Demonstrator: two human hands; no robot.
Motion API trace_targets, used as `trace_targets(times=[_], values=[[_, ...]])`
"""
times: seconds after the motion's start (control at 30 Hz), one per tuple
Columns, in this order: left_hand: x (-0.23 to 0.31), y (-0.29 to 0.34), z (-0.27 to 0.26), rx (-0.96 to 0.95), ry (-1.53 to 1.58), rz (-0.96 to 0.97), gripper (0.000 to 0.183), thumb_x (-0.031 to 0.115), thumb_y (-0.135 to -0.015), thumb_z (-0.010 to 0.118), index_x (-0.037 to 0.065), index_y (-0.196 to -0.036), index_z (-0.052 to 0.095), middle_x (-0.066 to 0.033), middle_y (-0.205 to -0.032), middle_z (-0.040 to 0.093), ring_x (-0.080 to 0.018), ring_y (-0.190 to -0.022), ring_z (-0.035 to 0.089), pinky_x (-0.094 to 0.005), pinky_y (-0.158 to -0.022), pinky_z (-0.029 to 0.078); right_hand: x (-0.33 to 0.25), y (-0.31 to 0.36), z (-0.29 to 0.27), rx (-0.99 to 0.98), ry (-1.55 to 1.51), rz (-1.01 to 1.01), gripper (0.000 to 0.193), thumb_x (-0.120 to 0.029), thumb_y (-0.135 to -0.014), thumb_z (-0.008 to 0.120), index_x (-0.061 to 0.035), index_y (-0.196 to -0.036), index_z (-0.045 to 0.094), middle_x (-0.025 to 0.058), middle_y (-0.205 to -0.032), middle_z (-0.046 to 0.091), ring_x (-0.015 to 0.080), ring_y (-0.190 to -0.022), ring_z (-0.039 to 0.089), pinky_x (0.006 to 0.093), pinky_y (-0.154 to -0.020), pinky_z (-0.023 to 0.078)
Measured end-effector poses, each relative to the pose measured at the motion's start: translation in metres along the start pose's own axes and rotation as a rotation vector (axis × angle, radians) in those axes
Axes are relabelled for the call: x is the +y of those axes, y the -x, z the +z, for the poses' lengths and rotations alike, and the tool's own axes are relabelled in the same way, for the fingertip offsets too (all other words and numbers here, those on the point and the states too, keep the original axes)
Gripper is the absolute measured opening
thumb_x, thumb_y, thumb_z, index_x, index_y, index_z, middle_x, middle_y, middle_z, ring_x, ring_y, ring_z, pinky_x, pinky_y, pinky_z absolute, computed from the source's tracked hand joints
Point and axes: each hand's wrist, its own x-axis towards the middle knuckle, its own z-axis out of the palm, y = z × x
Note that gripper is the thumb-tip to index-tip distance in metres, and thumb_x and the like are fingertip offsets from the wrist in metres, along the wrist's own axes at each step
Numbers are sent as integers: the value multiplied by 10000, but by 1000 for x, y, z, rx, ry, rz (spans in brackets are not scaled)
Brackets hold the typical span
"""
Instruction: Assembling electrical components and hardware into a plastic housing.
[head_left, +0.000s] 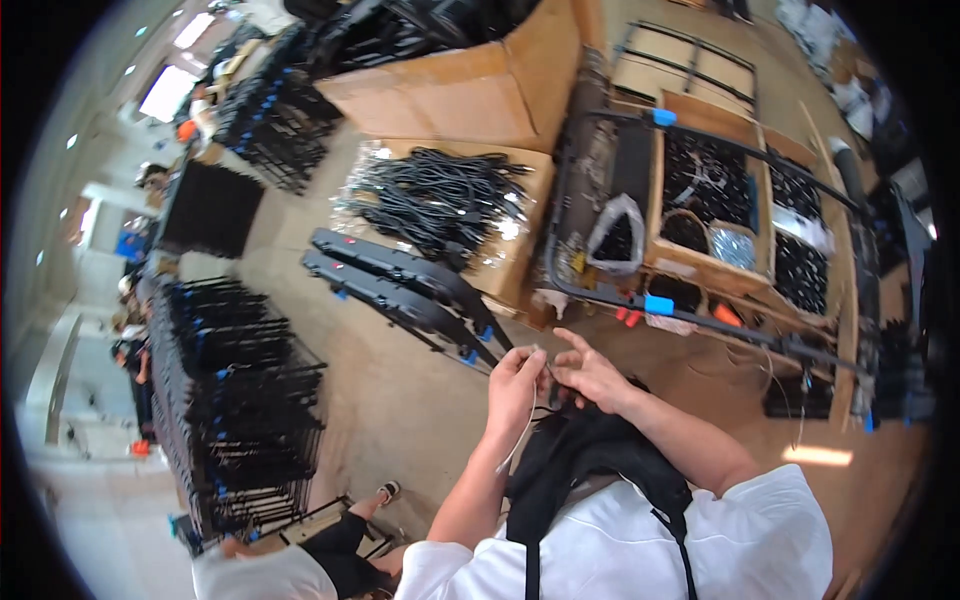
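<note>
While the left hand point(515, 384) seems to pinch a thin white cord point(528, 422) on the person's side of the black frames point(385, 255), the right hand point(596, 383) has spread fingers, any grip unclear; that dangling tail could snag, pulling loose.

Looks like a factory workshop — lined with rows of black frames point(245, 390), stocked with open boxes point(690, 262) of small parts point(705, 175), heaped with cables point(440, 195) on cardboard point(515, 278), shared with other people point(268, 573).
</note>
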Motion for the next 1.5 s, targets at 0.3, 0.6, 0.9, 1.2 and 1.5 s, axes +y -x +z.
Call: trace_targets(times=[0.3,0.6,0.9,1.2,1.5], values=[[-97,-140,30,-251,38,-212,159,226,-1023,723,81,-960,698,22,-858,696,-74,-684,609,-248,-596,459,56,-37,-39,395,-27,-85,286,-308,-1071,603,-73,-916,657,-23,-752,590,60,-582,530,239,-497,378],[-106,-169,29,-531,56,-261,248,257,-1109,579,36,-1123,692,-48,-946,740,-124,-799,658,-281,-733,513,53,-52,-61,442,-420,-17,255,-273,-1077,590,-73,-932,654,-14,-753,557,68,-538,473,234,-433,297],[-92,-164,29,-494,-76,-338,225,285,-1072,652,77,-1031,724,22,-855,694,-55,-693,590,-232,-593,434,71,-49,-51,373,-545,-14,251,-260,-1086,570,-44,-977,637,18,-788,568,80,-538,474,235,-432,291],[-91,-151,40,-272,-112,-280,211,253,-1063,659,60,-990,704,17,-776,659,-61,-641,566,-244,-572,438,69,-54,-53,325,-646,20,263,-279,-1090,565,-68,-942,619,9,-763,573,78,-542,485,244,-449,307],[-94,-159,44,-307,-316,-87,253,240,-1093,614,24,-1056,740,50,-771,605,-51,-634,467,-248,-575,391,62,-55,-61,336,-656,79,271,-285,-1088,575,-84,-913,619,-2,-755,580,75,-540,487,241,-449,300]])
